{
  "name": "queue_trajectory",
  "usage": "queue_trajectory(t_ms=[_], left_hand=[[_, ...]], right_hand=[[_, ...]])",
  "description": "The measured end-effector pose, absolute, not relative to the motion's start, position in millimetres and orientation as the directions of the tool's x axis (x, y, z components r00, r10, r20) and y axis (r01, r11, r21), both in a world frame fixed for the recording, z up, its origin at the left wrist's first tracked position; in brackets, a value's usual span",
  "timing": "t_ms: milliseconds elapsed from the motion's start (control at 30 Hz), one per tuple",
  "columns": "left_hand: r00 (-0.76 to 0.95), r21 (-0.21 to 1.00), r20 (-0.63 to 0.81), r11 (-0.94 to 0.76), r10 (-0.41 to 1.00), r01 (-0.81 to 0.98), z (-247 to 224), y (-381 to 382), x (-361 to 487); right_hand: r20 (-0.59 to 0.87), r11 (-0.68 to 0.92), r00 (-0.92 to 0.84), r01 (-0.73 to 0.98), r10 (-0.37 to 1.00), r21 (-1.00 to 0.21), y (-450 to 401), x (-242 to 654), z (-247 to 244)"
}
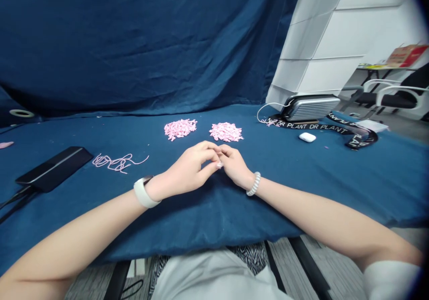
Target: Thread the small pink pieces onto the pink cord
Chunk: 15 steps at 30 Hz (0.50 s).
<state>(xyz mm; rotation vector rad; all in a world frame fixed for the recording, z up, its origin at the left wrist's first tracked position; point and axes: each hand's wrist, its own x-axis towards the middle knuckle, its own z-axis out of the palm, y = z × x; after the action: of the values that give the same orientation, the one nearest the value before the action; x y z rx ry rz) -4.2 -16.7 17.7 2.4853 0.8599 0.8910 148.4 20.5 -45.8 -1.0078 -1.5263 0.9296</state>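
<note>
On the blue-covered desk (214,215), a black phone (53,169) lies beside a tangled pink cord (115,163). Beyond the hands sit a heap of pink pieces (180,129) and a second heap (226,132). The left hand (186,170) and right hand (236,166) meet in a narrow grip, fingertips holding a small pink piece (219,164) between them. Further right lie a white earbud case (307,137) and a black lanyard (335,128).
</note>
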Motion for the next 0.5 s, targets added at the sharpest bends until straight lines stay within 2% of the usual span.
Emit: queue_trajectory(t_ms=[100, 167, 400, 500], left_hand=[[0.546, 0.722, 0.373, -0.604, 0.750, 0.336, 12.7, -17.8, -1.2], [0.484, 0.812, 0.340, -0.512, 0.806, 0.281, 9.4, -16.1, -0.9], [0.447, 0.913, 0.275, -0.377, 0.851, 0.157, 4.4, -2.0, -4.2], [0.395, 0.911, 0.296, -0.382, 0.870, 0.158, 2.0, 3.4, -5.4]], right_hand=[[0.330, 0.343, -0.148, 0.073, 0.933, -0.937, 15.3, 145.3, -43.5], [0.319, 0.326, -0.145, 0.031, 0.937, -0.945, 13.6, 144.2, -42.1], [0.186, 0.171, -0.151, -0.109, 0.971, -0.979, 17.0, 141.6, -48.8], [0.179, 0.160, -0.151, -0.130, 0.972, -0.979, 18.7, 141.3, -51.6]])
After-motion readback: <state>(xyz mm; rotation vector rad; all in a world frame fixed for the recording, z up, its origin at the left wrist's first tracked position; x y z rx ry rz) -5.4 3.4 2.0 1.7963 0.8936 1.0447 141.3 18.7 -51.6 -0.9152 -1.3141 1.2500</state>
